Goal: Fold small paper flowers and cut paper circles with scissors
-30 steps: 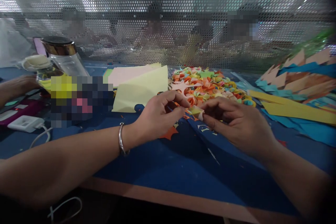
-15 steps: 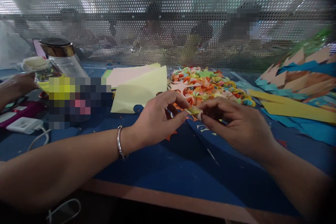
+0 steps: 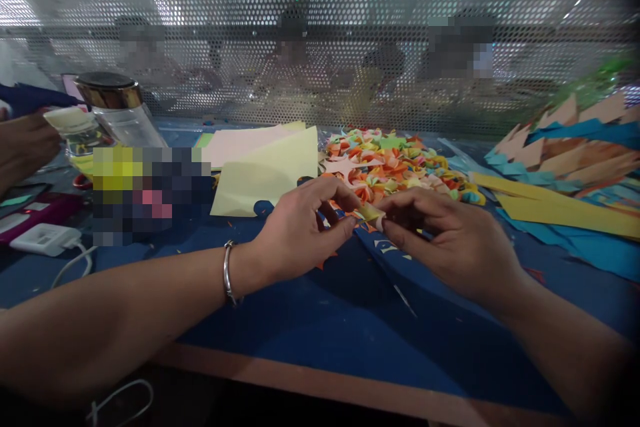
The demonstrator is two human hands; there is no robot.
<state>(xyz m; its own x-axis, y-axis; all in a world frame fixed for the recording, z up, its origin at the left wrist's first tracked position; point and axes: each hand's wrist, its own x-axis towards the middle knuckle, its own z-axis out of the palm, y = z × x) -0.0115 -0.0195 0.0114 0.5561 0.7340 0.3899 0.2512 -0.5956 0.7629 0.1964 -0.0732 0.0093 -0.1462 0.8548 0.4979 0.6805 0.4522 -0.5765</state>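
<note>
A small folded piece of yellow paper (image 3: 370,213) is pinched between my two hands above the blue table. My left hand (image 3: 307,230), with a silver bangle at its wrist, grips its left end between thumb and fingers. From the right, my right hand (image 3: 445,233) pinches the other end, partly covering it. Just behind the fingers lies a heap of small folded paper pieces (image 3: 395,157) in orange, yellow, green and pink. Paper offcuts (image 3: 390,247) and a thin pointed tool (image 3: 404,300) lie below my hands.
Pale yellow sheets (image 3: 265,173) with round cut-outs lie left of the heap. Yellow card (image 3: 570,203) and folded spiky paper (image 3: 565,143) are at right. A glass bottle (image 3: 120,113) and white charger (image 3: 47,239) stand left, near another person's hand (image 3: 27,147). Perforated metal mesh (image 3: 325,80) rises behind.
My hands stay almost in place, both on the yellow paper, with slight finger movement. At far left the other person's hand has shifted, and something dark has come into view above it.
</note>
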